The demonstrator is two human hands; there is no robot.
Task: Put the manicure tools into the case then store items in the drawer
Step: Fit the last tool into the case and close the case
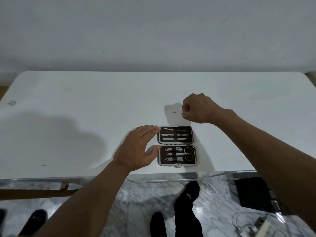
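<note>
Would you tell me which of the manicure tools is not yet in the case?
The thin needle-like tool, pinched in the right hand above the table beyond the open case; the others sit strapped inside it.

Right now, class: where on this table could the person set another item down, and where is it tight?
The table is bare across its whole left half, up to the left hand, and along the far edge by the wall. It is tight near the front edge, where the open case lies, the left hand at its side and the right hand with a thin tool behind it.

Open case (pixel 177 145) on table (pixel 68 100); tools (pixel 174 135) inside.
</note>
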